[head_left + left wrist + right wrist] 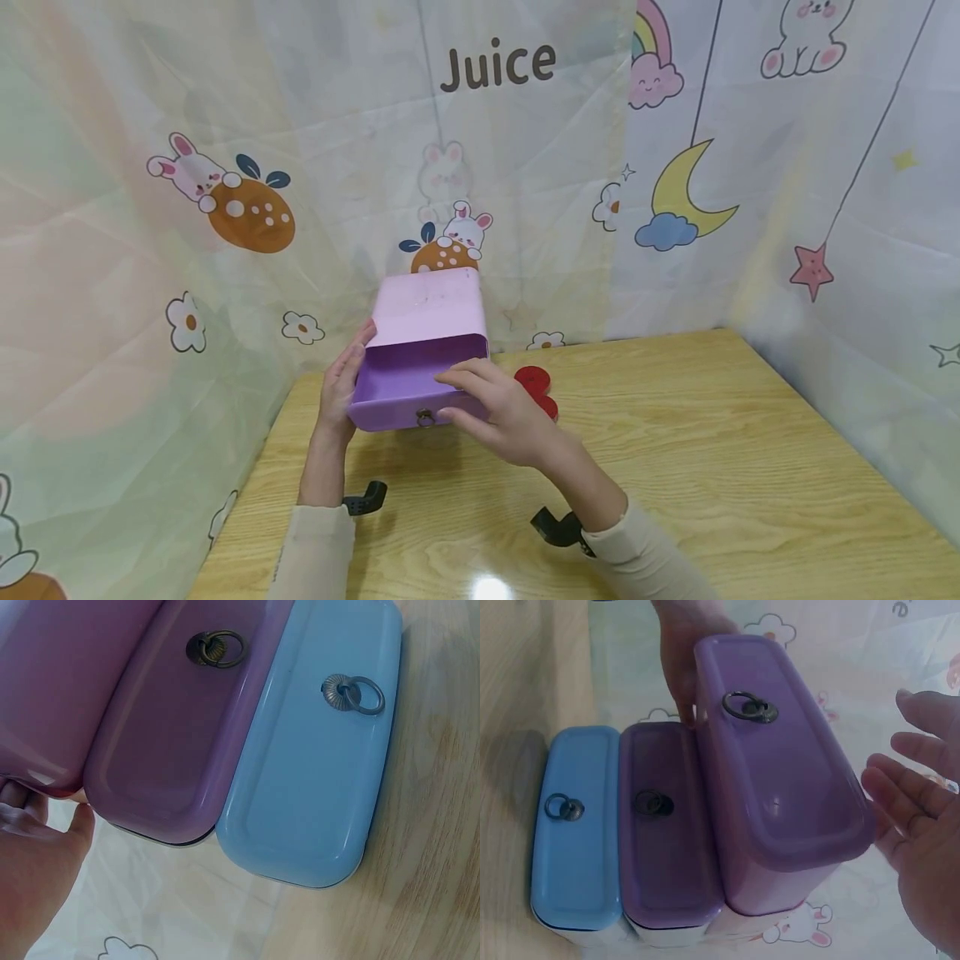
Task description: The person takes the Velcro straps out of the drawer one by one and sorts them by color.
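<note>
Fingers spread, the right hand (pixel 498 408) is held near the open purple drawer (pixel 390 412); its left side is touched by the left hand (pixel 341 387), fingers extended; the drawer is housed in a pink box (pixel 431 304), above a blue drawer (pixel 307 765) on the tabletop (pixel 712 433).

Purple top drawer (pixel 401 383) with metal ring pull (pixel 425 417), pulled out from its pink casing (pixel 430 308), above closed purple drawer (pixel 169 731), closed blue drawer (pixel 311 757) lowest.

Slvs (pixel 315 552) are beige w/ blk bent wrist mounts (pixel 557 527), tiny L-slv print (pixel 278 564) prob. text.
</note>
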The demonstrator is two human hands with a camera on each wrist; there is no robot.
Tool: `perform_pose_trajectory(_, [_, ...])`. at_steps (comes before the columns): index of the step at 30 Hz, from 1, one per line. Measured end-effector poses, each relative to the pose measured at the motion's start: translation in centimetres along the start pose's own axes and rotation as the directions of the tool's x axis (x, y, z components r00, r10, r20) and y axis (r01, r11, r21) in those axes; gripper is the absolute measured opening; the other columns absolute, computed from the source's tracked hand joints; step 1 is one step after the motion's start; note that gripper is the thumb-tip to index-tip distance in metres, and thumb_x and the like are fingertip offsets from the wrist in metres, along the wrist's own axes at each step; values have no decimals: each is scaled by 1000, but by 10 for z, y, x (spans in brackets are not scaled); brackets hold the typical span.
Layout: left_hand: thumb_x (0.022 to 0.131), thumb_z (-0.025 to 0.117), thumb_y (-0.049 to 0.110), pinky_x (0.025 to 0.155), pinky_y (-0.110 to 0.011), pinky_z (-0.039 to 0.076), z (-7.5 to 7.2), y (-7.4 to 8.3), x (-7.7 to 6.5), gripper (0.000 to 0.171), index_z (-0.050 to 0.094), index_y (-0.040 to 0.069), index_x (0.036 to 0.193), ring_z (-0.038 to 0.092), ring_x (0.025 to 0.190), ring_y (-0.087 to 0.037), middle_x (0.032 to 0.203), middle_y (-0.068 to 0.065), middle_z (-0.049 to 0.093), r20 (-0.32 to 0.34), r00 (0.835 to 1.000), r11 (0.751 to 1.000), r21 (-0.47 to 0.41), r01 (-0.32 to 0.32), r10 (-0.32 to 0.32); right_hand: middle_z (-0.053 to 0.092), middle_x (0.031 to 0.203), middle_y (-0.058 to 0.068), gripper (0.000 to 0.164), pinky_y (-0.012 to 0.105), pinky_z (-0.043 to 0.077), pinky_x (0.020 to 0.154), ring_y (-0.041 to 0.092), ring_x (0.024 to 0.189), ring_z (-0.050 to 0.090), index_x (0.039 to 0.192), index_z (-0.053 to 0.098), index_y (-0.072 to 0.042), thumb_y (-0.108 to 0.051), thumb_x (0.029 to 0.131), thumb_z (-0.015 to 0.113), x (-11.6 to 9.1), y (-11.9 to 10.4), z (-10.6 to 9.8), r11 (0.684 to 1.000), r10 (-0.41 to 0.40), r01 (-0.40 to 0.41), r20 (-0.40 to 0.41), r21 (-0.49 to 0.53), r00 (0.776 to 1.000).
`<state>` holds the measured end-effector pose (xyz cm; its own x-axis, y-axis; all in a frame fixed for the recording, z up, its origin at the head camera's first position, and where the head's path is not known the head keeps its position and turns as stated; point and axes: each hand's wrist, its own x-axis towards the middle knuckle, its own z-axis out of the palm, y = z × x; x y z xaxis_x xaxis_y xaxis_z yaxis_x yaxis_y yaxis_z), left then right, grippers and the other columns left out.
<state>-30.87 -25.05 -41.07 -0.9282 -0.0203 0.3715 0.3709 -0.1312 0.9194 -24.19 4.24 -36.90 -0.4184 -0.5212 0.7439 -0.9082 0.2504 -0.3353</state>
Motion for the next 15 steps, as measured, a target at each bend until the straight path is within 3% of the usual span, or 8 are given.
perform_pose_trajectory(6, [111,48,37,132,-45,9,1,0,0,52,49,9,155,24,160,-13,167,5,40,0,1000,1000,0,5,-5,67,121,4,34,28,56,93,17,113,62,124,70,-9,-14,92,80,0,-3,4,998,-57,56,-56,-26,997])
perform_pose_trajectory(12, [112,47,37,132,-45,9,0,0,0,52,48,8,155,23,160,-13,168,4,39,8,1000,1000,5,-4,4,70,112,6,30,20,55,87,16,103,66,120,71,-7,-12,92,80,1,-4,11,990,-136,135,-31,-27,990])
perform_pose_trajectory(15, [112,47,37,132,-46,10,0,1,-1,53,47,8,156,23,160,-14,168,4,39,9,1000,1000,7,-1,0,71,107,4,28,15,54,84,15,96,68,119,71,-8,-14,93,79,1,-7,17,985,-154,154,7,-76,988])
